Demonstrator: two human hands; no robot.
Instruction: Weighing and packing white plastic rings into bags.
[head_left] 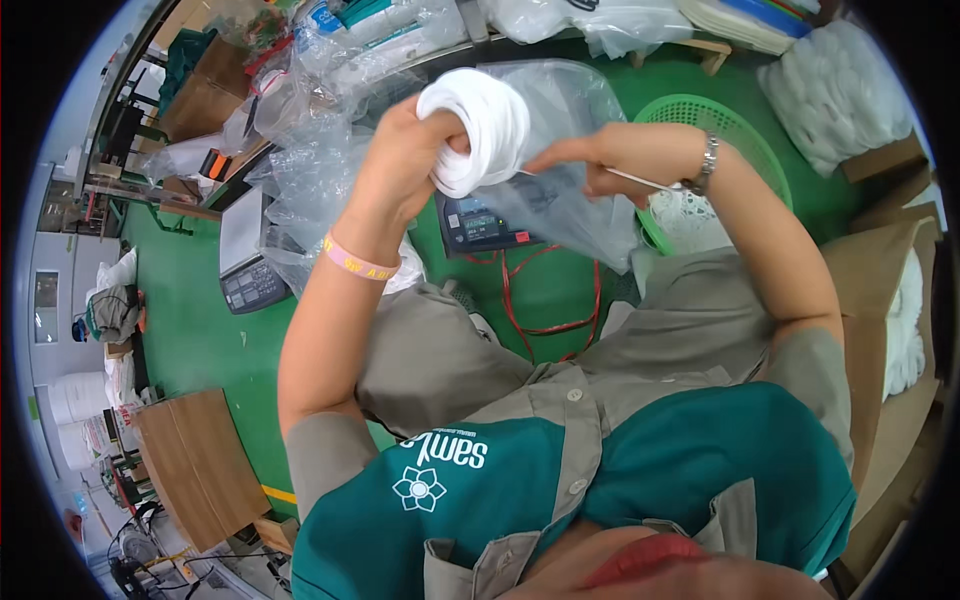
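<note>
A thick coil of white cord (497,125) hangs in front of me, with my left hand (400,152) closed on it from the left and some fingers inside its loop. To the right, my right hand (645,158) points its index finger at the coil, and its other fingers curl in around a thin strand of white cord (640,181). That strand runs from the coil past my right wrist. Below the coil stands a dark scale (478,226) with a lit display, partly covered by a large clear plastic bag (590,105).
A green mesh basket (776,175) with white cord stands to the right. Beside me is an open cardboard box (868,345) with white bundles. Another scale (252,285) sits left, near crumpled clear plastic (315,180). Red cord (552,329) lies on the green floor between my legs.
</note>
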